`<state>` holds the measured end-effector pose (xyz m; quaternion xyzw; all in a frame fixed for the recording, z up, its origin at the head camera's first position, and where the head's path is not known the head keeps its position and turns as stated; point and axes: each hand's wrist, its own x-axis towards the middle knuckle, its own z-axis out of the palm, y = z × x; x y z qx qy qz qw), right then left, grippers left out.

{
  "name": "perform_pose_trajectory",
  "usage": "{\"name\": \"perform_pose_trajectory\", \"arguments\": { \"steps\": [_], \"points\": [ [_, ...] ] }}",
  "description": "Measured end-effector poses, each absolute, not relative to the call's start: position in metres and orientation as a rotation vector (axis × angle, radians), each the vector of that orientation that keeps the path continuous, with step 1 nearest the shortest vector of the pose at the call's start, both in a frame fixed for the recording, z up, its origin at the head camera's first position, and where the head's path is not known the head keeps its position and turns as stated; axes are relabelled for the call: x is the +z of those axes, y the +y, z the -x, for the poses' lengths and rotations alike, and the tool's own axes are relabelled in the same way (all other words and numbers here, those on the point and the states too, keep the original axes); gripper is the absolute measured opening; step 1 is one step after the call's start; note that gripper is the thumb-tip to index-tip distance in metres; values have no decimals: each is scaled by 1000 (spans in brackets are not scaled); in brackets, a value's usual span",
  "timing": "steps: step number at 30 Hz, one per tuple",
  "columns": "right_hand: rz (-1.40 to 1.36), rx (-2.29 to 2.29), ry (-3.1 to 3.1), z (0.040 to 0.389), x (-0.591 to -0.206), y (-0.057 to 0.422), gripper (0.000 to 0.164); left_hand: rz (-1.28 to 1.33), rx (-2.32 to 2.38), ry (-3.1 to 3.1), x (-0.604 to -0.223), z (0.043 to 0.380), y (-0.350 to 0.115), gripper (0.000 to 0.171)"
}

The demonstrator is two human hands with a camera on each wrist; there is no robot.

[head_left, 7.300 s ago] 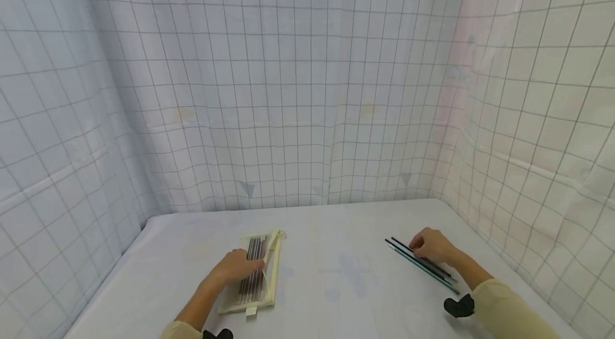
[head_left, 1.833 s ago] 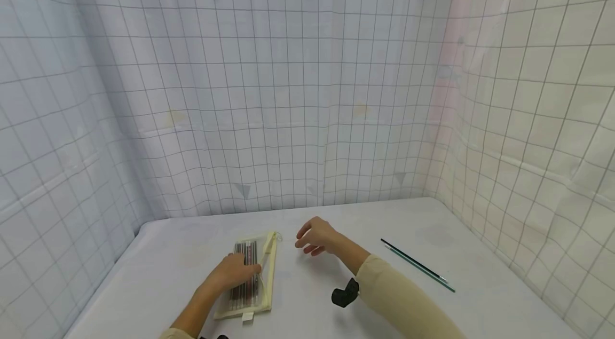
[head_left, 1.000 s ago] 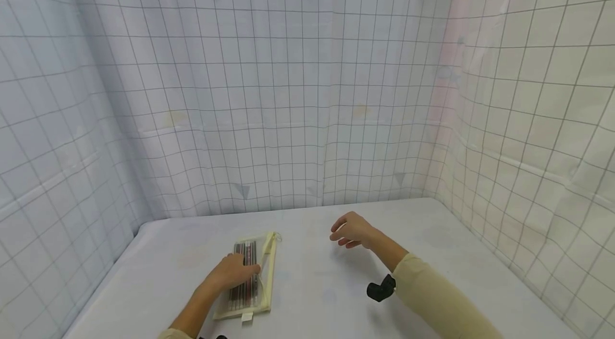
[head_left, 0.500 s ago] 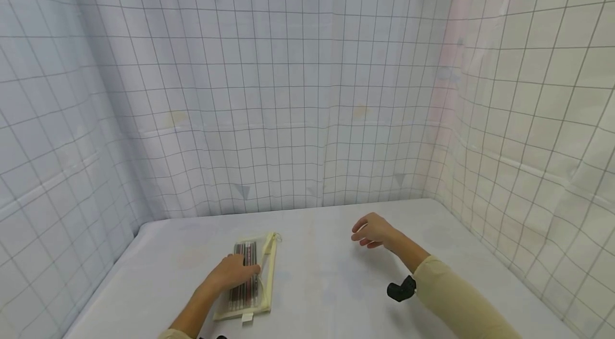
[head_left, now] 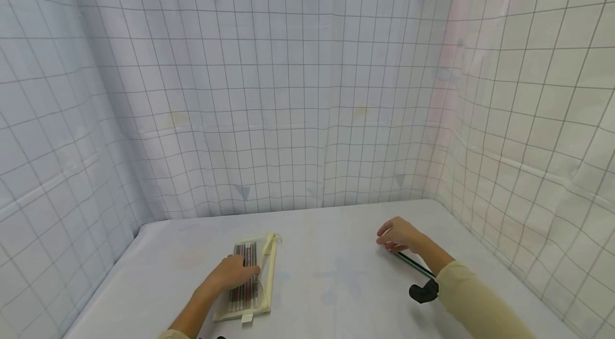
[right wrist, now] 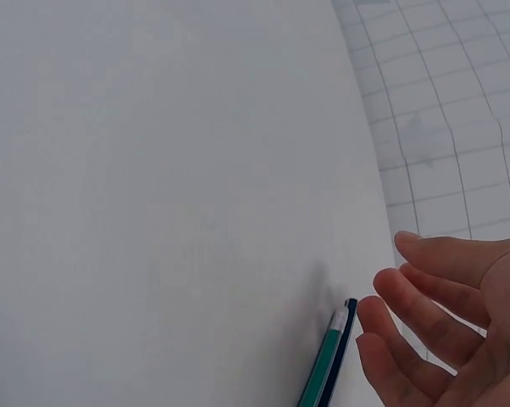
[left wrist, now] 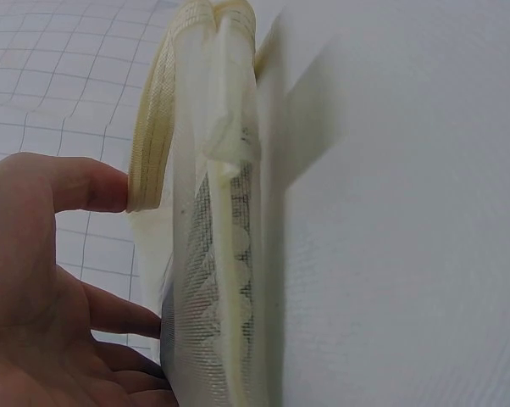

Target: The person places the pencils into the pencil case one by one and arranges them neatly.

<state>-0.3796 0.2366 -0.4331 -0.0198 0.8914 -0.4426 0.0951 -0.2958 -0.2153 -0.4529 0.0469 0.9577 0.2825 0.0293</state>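
Observation:
On the left of the table lies a cream, see-through mesh pencil case (head_left: 266, 299) with several pencils (head_left: 249, 285) inside. My left hand (head_left: 233, 272) lies over it. In the left wrist view its thumb (left wrist: 98, 185) touches the zipper edge (left wrist: 153, 140) and the fingers (left wrist: 124, 318) press the mesh, the top layer raised between them. Over to the right, my right hand (head_left: 400, 235) hovers with loosely bent fingers at the far ends of two pencils, a teal one (right wrist: 323, 360) and a dark one (right wrist: 344, 343). Nothing is held there. The right forearm partly hides these pencils in the head view.
A white cloth covers the table (head_left: 317, 296). Grid-patterned curtains (head_left: 288, 115) hang behind it and along both sides. A black wrist device (head_left: 424, 292) sits under the right sleeve.
My right hand has moved right, away from the pencil case to the loose pencils. Three pencils lay there 7.3 s ago, two now. My left hand has stayed on the case.

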Motion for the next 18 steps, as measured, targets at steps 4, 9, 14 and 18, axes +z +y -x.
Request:
{"name": "perform_pose_trajectory", "arguments": {
  "steps": [4,9,14,18],
  "points": [
    [90,-1321,2646,378,-434,252,31,-144,859,2943,-453,296,-215,33],
    [103,-1302,2684,376,-437,272,29,-148,871,2951,-453,295,-215,33],
    [135,-1277,2668,372,-443,288,26,-156,863,2962,-452,294,-214,35],
    [178,-1228,2670,368,-448,298,22,-160,866,2961,-453,294,-214,35]
  ]
}}
